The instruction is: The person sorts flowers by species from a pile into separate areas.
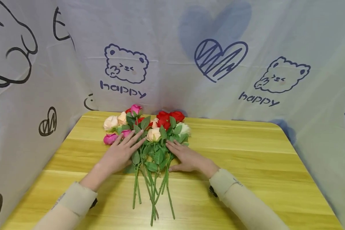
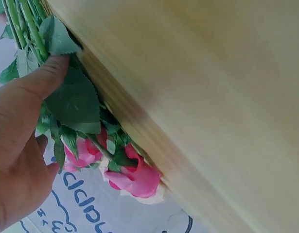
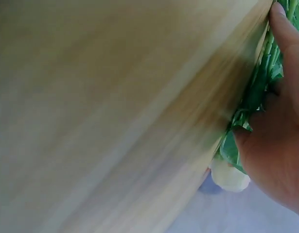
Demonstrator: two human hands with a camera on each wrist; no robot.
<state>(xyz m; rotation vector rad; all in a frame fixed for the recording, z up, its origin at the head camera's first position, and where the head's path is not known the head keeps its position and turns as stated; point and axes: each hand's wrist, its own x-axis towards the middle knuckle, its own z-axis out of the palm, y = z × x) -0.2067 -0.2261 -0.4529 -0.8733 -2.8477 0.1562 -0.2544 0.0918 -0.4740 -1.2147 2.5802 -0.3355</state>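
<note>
A bunch of artificial roses lies on the wooden table, its stems (image 1: 153, 191) pointing toward me. Its blooms are red (image 1: 170, 118), peach (image 1: 153, 134), white (image 1: 185, 129) and magenta (image 1: 110, 138). My left hand (image 1: 123, 152) rests on the left side of the bunch with fingers spread straight over leaves and blooms. In the left wrist view, the left thumb (image 2: 52, 73) touches a leaf near pink roses (image 2: 134, 179). From the right, my right hand (image 1: 187, 157) touches the leaves with extended fingers. A white rose (image 3: 229, 175) shows beyond it in the right wrist view.
The yellow wood-grain table (image 1: 247, 159) extends to both sides of the flowers. Behind it and at the sides hangs a pale cloth (image 1: 172, 64) printed with bears, hearts and the word "happy". The blooms lie close to the table's back edge.
</note>
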